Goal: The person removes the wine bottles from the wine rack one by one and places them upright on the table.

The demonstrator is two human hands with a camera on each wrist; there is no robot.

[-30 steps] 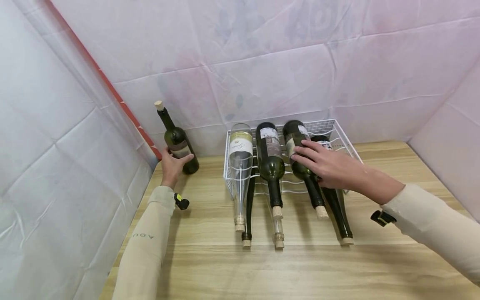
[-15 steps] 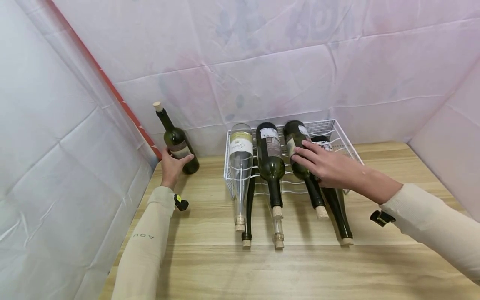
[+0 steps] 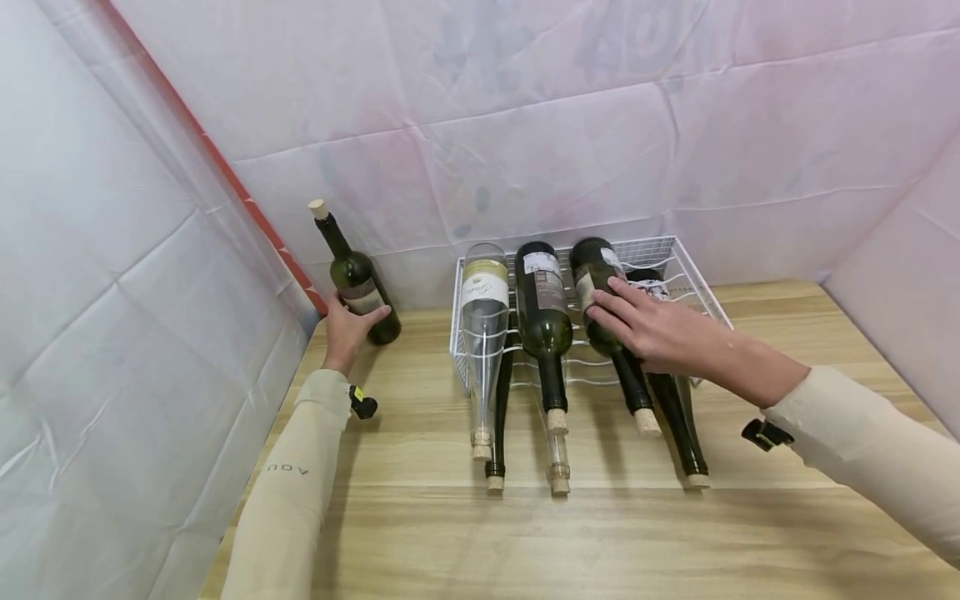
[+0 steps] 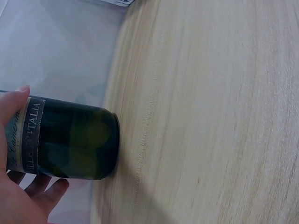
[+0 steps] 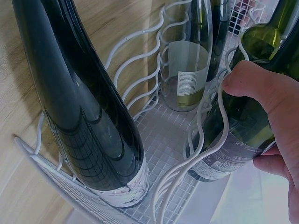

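1. Left hand (image 3: 347, 333): curled round an upright dark green glass bottle with a pale label (image 3: 351, 272), thumb one side, fingers the other. Looks like a steadying grip: wide, round body, tall narrow neck.
2. That bottle is at the far left of the pale wood counter (image 3: 600, 550), near the white sheet wall (image 3: 555, 150). Base appears to meet the wood; can't tell if any weight is off it. Pale cork (image 3: 318, 208) in the neck, pointing up.
3. Right hand (image 3: 667, 335): gripping a second dark green glass bottle, lying down (image 3: 591, 258), fingers over the body, thumb opposite. Thumb tip sits right by a wire; contact unclear. Grip probably keeps the round body from rolling.
4. Bottle 2 is on the upper level of the white wire rack (image 3: 459, 364), base to the back, corked neck toward the person.
5. Same level, same direction: clear glass bottle with yellow-and-white label (image 3: 484, 315), then dark green bottle with grey label (image 3: 546, 323). Wavy wires likely act as cradles, hence the side-by-side spacing.
6. Lower level: dark slim neck (image 3: 497, 429), clear neck (image 3: 557, 454), dark slim bottle at right (image 3: 678, 421). Necks overhang the front, presumably because the bottles outrun the rack's depth.
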